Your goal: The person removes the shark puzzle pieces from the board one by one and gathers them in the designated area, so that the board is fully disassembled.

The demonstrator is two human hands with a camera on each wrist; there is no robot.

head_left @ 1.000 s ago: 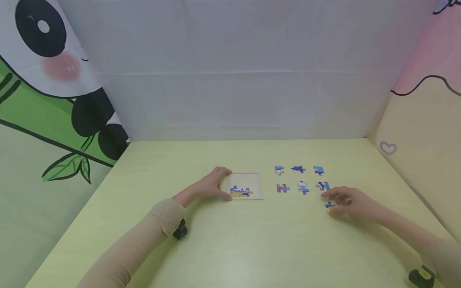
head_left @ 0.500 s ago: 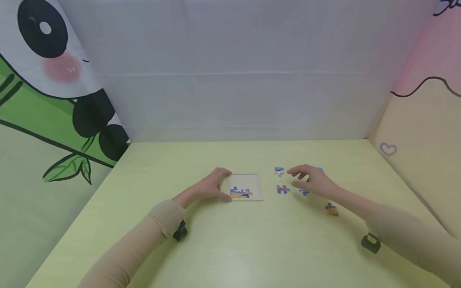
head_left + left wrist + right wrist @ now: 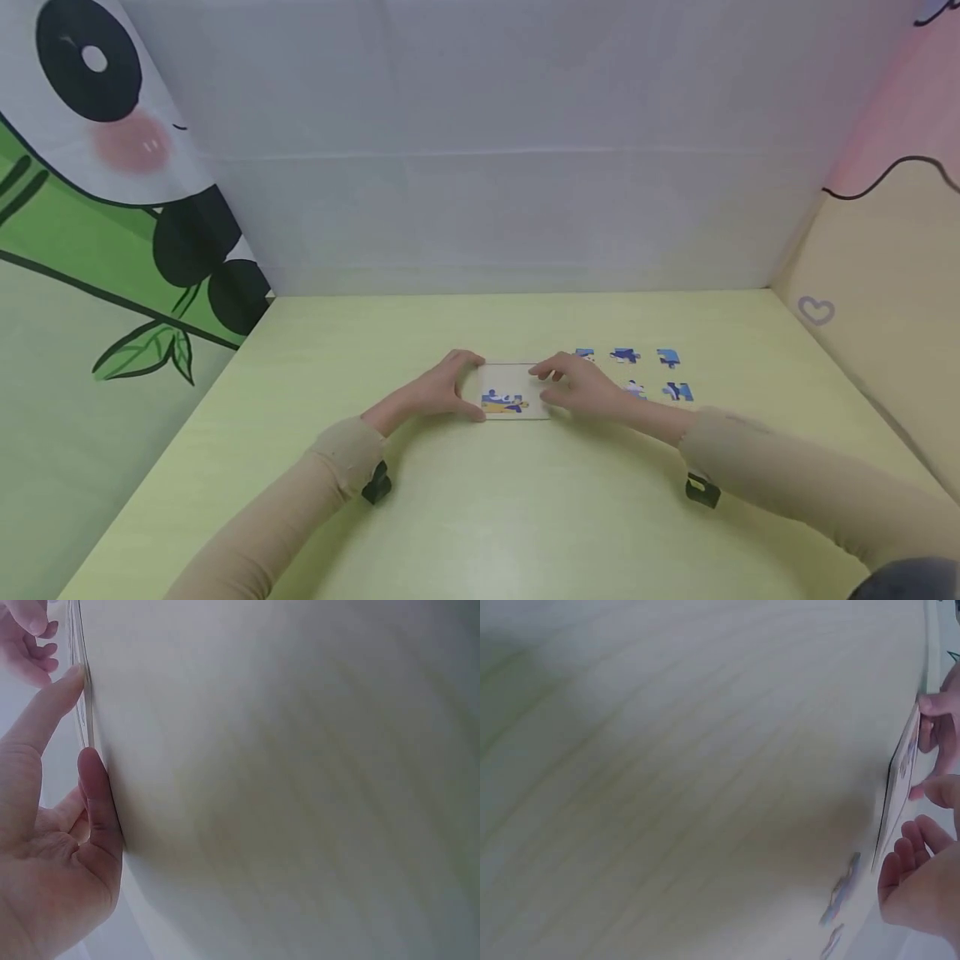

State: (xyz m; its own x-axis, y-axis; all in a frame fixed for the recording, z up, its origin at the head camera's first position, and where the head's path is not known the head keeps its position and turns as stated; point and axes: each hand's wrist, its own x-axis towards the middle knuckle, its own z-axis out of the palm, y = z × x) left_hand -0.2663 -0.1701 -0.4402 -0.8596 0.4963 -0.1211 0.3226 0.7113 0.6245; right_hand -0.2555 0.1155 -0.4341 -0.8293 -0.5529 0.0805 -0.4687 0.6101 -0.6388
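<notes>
A shallow square puzzle tray (image 3: pixel 512 377) lies on the table with several joined pieces (image 3: pixel 504 403) along its lower left side. My left hand (image 3: pixel 435 387) holds the tray's left side, with thumb and fingers at the near and far corners. Over the right edge hovers my right hand (image 3: pixel 591 389), fingers loosely bent and thumb apart; no piece shows between them. In the right wrist view, the tray (image 3: pixel 901 769) appears edge-on beyond those fingers. Loose blue-and-white jigsaw pieces (image 3: pixel 677 391) lie to the right, some partly hidden behind the right hand and forearm.
The pale yellow table (image 3: pixel 450 517) runs back to a white cloth wall (image 3: pixel 480 217). Printed cartoon panels stand at both sides. A dark wrist camera (image 3: pixel 702 490) hangs under the right sleeve, and another camera (image 3: pixel 377 483) under the left.
My right hand has moved left from the near-right loose piece, across the other pieces, to the tray's right edge. My left hand has stayed at the tray.
</notes>
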